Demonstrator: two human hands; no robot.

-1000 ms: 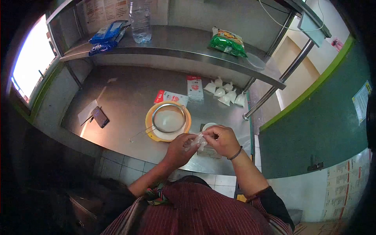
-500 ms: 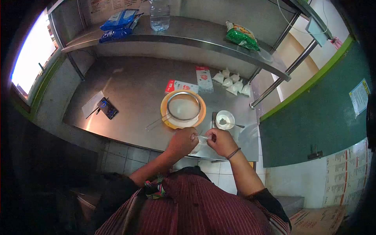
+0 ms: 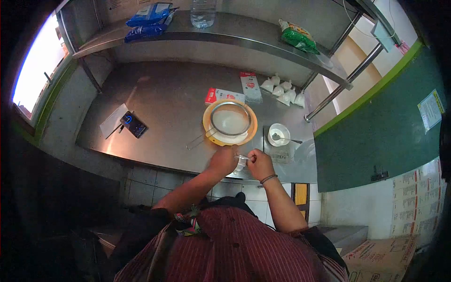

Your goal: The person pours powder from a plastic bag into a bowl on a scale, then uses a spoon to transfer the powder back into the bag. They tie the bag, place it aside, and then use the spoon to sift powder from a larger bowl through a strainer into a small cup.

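Note:
Just in front of the table's near edge, my left hand (image 3: 223,160) and my right hand (image 3: 261,164) face each other with fingers pinched. Between them they hold the top of a small clear plastic bag (image 3: 240,164), with something whitish in it. Beyond my left hand stands an orange basin (image 3: 206,123) with white powder inside. A round wire sieve (image 3: 212,113) rests across it, its handle pointing to the near left. Past my right hand is a white bowl (image 3: 272,128) with a spoon (image 3: 292,140) in it.
Several tied bags of white powder (image 3: 284,97) sit at the back right, near two red-and-white packets (image 3: 251,84). A phone (image 3: 134,125) stands at the left of the steel table (image 3: 164,98). Above, a shelf (image 3: 235,38) carries blue packets (image 3: 149,22), a bottle (image 3: 203,15) and a green packet (image 3: 299,38).
The view has shifted, so the table things appear a little farther right and higher. Both hands still pinch the bag's top, and the bag shows slightly more between them.

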